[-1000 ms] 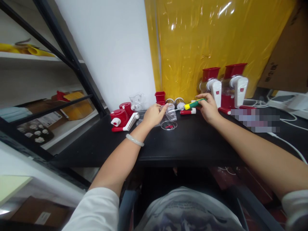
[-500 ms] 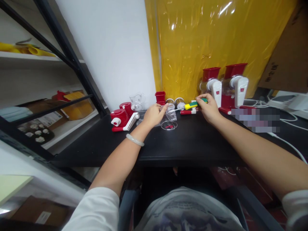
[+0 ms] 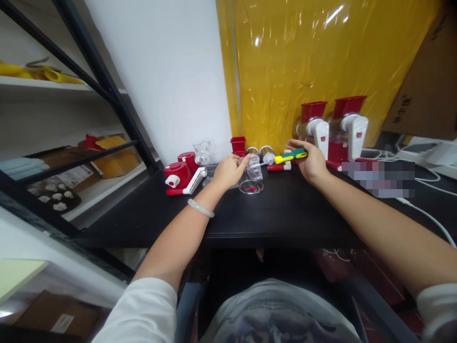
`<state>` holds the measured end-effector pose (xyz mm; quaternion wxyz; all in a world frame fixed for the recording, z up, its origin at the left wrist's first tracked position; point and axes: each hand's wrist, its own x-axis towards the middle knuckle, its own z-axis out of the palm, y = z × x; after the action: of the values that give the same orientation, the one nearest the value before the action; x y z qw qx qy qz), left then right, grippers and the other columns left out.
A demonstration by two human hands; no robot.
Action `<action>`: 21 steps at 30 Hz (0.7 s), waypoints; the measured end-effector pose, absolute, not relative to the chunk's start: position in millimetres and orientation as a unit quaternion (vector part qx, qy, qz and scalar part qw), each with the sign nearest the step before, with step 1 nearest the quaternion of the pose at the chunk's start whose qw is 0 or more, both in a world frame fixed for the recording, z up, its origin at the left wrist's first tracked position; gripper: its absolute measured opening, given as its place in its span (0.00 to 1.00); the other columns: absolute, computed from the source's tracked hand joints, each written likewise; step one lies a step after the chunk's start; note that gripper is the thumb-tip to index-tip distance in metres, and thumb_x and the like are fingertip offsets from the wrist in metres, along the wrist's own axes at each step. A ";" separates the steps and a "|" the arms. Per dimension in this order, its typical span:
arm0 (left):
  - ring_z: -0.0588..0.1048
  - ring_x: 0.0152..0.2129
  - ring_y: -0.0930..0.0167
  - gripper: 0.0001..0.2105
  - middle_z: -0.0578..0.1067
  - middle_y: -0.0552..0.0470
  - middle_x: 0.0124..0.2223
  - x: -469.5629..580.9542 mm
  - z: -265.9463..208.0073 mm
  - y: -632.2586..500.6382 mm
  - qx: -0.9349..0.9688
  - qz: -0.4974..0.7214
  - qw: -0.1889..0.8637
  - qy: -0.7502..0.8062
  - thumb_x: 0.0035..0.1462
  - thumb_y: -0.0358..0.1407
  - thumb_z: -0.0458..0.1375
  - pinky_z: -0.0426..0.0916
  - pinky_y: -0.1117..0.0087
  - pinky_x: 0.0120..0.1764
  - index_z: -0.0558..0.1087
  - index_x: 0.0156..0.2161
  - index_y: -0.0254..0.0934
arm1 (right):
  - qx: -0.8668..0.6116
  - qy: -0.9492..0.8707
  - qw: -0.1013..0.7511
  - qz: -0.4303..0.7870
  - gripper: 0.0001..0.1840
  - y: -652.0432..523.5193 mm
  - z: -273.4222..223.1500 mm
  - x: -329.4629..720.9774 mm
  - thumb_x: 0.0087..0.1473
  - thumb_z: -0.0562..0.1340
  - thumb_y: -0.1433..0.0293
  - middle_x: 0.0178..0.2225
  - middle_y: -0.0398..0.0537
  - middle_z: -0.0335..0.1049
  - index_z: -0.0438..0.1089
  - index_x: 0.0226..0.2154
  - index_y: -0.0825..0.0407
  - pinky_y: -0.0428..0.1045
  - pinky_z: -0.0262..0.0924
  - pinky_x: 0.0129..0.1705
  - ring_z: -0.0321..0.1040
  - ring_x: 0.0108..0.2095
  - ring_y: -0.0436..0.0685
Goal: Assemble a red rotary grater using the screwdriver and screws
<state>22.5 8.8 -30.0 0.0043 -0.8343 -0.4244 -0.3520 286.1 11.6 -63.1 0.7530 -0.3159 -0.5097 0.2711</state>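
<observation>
My left hand (image 3: 230,171), wearing a pale bangle, is closed on a clear plastic housing (image 3: 255,172). The housing has a round base (image 3: 251,187) with a small red piece showing in it, standing low over the black table (image 3: 271,214). My right hand (image 3: 310,162) has a screwdriver (image 3: 291,156) with a green and yellow handle lying against its fingers, which are fairly straight. Its metal shaft points left to the housing beside my left fingertips. Where the tip meets the housing is too small to make out.
Red grater bodies (image 3: 177,177) with a white crank stand to the left. Behind are a red hopper (image 3: 238,145), metal drums (image 3: 267,154) and a red-handled crank (image 3: 278,167). Two assembled red-and-white graters (image 3: 348,126) stand at right, near white cables (image 3: 428,219).
My right hand's fingers have loosened and straightened along the screwdriver handle, which now shows more fully. My left hand and the clear housing have stayed nearly in place.
</observation>
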 end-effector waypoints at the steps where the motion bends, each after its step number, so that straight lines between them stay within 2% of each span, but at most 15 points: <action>1: 0.75 0.41 0.63 0.31 0.77 0.45 0.41 22.4 -30.3 9.2 -0.835 -0.354 0.005 -0.422 0.67 0.55 0.40 0.68 0.62 0.48 0.75 0.27 0.39 | -0.303 -0.499 0.760 0.286 0.13 11.0 -62.2 285.5 0.50 0.56 0.63 0.43 0.51 0.75 0.72 0.35 0.50 0.63 0.66 0.52 0.72 0.50 0.62; 5: 0.75 0.41 0.63 0.31 0.77 0.46 0.41 21.8 -31.4 10.0 -0.837 -0.355 0.005 -0.417 0.67 0.55 0.40 0.67 0.62 0.49 0.75 0.27 0.39 | -0.279 -0.472 0.770 0.326 0.11 8.1 -59.2 283.8 0.47 0.57 0.69 0.44 0.53 0.75 0.72 0.34 0.52 0.65 0.63 0.56 0.71 0.51 0.63; 11: 0.75 0.40 0.63 0.31 0.77 0.46 0.41 22.2 -30.4 8.1 -0.834 -0.353 0.002 -0.425 0.67 0.55 0.40 0.68 0.62 0.48 0.75 0.27 0.40 | -0.285 -0.488 0.761 0.320 0.08 1.8 -55.5 281.4 0.53 0.59 0.68 0.39 0.49 0.77 0.71 0.37 0.49 0.64 0.65 0.55 0.75 0.45 0.60; 17: 0.75 0.40 0.63 0.31 0.77 0.45 0.40 21.9 -30.0 8.4 -0.836 -0.355 0.004 -0.419 0.67 0.55 0.40 0.68 0.62 0.47 0.75 0.27 0.39 | -0.333 -0.477 0.745 0.327 0.13 -3.8 -54.8 280.9 0.55 0.62 0.59 0.32 0.49 0.78 0.71 0.39 0.50 0.59 0.72 0.43 0.78 0.38 0.59; 21: 0.75 0.40 0.63 0.31 0.77 0.46 0.41 22.0 -30.6 9.2 -0.836 -0.354 0.001 -0.420 0.67 0.55 0.40 0.68 0.63 0.46 0.75 0.27 0.39 | -0.371 -0.487 0.729 0.307 0.21 -2.4 -58.3 281.8 0.55 0.59 0.50 0.32 0.51 0.78 0.72 0.37 0.50 0.59 0.72 0.43 0.77 0.38 0.60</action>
<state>22.0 9.2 -30.6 0.0015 -0.8355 -0.4198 -0.3545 281.8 -2.4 -58.3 0.7287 -0.3710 -0.4872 0.3066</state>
